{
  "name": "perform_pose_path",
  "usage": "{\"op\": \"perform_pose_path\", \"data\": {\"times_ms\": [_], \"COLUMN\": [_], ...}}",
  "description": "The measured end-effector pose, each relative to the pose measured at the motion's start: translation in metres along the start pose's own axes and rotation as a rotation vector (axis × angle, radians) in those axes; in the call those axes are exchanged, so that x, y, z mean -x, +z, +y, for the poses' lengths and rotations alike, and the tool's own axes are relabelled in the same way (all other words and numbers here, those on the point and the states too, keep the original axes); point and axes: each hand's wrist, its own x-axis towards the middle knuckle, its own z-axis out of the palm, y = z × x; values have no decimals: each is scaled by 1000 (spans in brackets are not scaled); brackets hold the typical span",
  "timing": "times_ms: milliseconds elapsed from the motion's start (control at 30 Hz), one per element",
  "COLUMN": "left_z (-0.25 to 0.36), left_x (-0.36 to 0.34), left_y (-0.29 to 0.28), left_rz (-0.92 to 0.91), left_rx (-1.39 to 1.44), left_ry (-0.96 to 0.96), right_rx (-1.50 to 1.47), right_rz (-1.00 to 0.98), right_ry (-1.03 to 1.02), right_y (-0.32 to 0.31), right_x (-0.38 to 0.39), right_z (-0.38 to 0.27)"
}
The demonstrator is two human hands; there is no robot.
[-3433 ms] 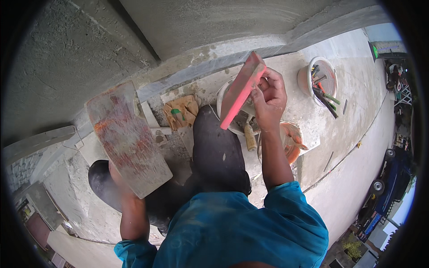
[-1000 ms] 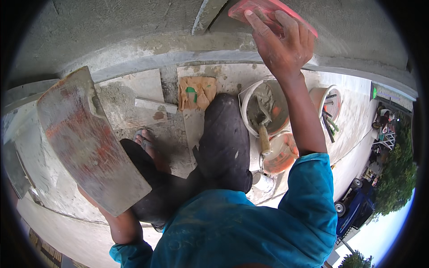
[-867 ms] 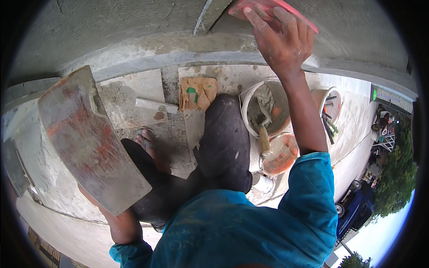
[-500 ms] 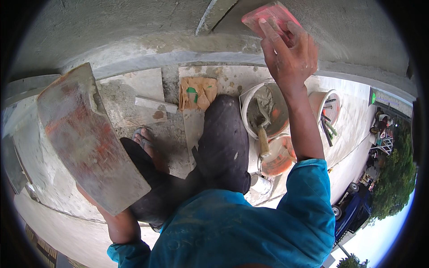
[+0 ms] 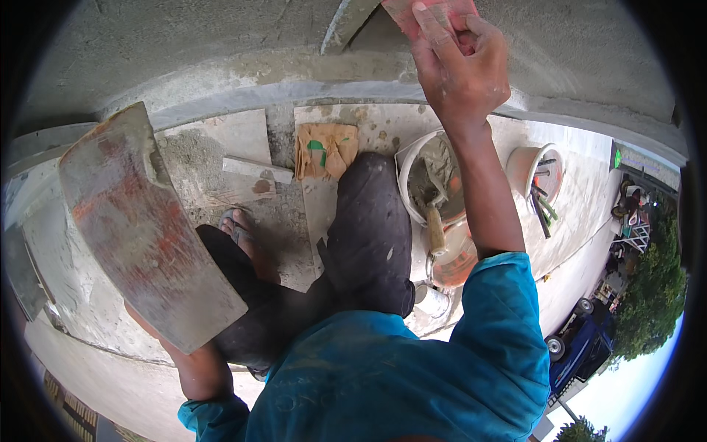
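Observation:
At the upper right, my right hand (image 5: 465, 70) is closed around a red plastering float (image 5: 401, 13), which is held against the grey plastered wall (image 5: 236, 33). The float is partly cut off by the top of the picture. On the left, a long mortar board (image 5: 151, 228) with a worn, reddish and grey smeared face is held up at a tilt. My left forearm (image 5: 197, 368) runs up beneath this board. The board hides my left hand's fingers. A grey lump clings to the board's upper right edge.
A white bucket (image 5: 403, 177) of wet mortar holds a wooden-handled trowel (image 5: 436, 234). Near it stand an orange-stained container (image 5: 454, 267), a white can (image 5: 431, 300) and a second bucket (image 5: 517, 173) with tools. A crumpled brown paper bag (image 5: 341, 147) and a pale strip (image 5: 256, 170) lie by my legs.
My right hand and the float have moved up and to the left along the wall. The mortar board in my left hand has barely shifted.

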Motion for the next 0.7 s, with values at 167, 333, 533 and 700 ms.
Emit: {"op": "perform_pose_path", "data": {"times_ms": [167,333,533,700], "left_z": [-5,-2,0,-2], "left_x": [1,-1,-1,-1], "left_y": [-9,-2,-1,-2], "left_rz": [12,78,105,120], "left_rx": [-102,28,75,104], "left_ry": [-29,-82,-113,-135], "right_rx": [64,5,26,64], "right_rz": [-190,-74,-14,-103], "right_ry": [-41,-30,-150,-187], "right_y": [-9,-8,9,6], "right_x": [28,12,14,58], "right_z": [11,6,13,23]}}
